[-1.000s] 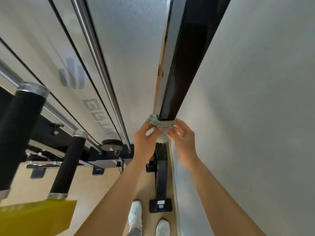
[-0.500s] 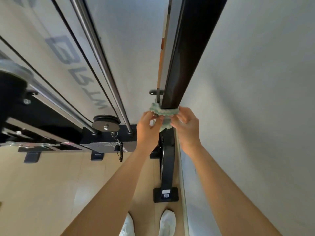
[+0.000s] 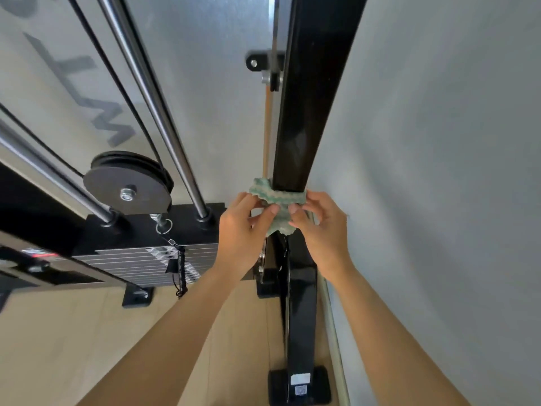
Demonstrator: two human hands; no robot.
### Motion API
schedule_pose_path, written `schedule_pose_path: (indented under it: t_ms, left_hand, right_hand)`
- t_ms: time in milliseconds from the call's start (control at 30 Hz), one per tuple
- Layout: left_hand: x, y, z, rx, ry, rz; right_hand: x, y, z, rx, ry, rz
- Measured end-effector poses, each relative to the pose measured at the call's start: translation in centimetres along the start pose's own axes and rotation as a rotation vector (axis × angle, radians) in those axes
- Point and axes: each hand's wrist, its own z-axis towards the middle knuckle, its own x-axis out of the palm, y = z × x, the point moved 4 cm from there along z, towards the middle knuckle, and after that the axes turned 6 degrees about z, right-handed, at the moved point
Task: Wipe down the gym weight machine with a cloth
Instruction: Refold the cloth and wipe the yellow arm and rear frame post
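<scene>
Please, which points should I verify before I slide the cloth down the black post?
1. The cloth lies against the black post: ok.
2. The left hand pinches the cloth: ok.
3. The right hand pinches the cloth: ok.
4. Both hands are apart from the pulley: ok.
5. The post directly below the hands is free of obstacles: cannot tell, the hands hide it.

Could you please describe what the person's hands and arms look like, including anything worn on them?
Both are bare. The left hand and right hand wear no gloves, and no rings show on the fingers in view. The left forearm and right forearm are uncovered right to the bottom edge of the picture: no sleeve, watch, bracelet or wristband shows. No markings are visible.
</scene>
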Motion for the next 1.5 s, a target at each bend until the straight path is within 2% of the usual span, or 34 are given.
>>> schedule_pose_path:
  t_ms: [133,400,533,733,900,1133,1233,1300,1400,1500]
  left_hand:
    - [2.0,3.1,-1.3,0.125,-0.086,0.066]
    - [7.7,9.0,-6.2,0.052,-0.270,0.189]
    - [10.0,11.9,-8.0,0.058,-0.269,0.171]
    - [11.8,15.0,-9.6,-0.043,-0.179,0.148]
    - [11.6,16.7,-9.2,-0.070,-0.104,0.260]
    - [10.5,14.9,-10.9,0.019,-0.036,0.129]
    - [11.1,13.5,-12.2,0.046,0.002,0.099]
    - [11.9,13.9,-12.2,0.011,0.044,0.106]
    - [13.7,16.5,-11.7,-0.221,0.264,0.079]
    - [14.2,18.5,-11.8,-0.325,0.401,-0.012]
  right_hand:
    - [0.0,-5.1,-0.2,-0.058,-0.032,0.039]
    - [-0.4,-13.8,-1.8,-0.127,0.027,-0.147]
    - [-0.8,-15.4,-1.4,-0.171,0.043,-0.194]
    - [-0.8,-17.6,-1.9,-0.125,0.070,-0.324]
    - [-1.1,-18.3,-2.0,-0.150,0.038,-0.476]
    - [-5.1,-15.8,-3.9,0.112,0.111,-0.625]
    - [-6.9,-14.0,-5.8,0.002,-0.019,-0.785]
    - [-7.2,-14.7,-6.7,-0.075,-0.085,-0.743]
    - [-6.9,-18.8,-7.0,0.050,0.120,-0.625]
    - [-7.0,-21.0,-7.3,-0.001,0.242,-0.692]
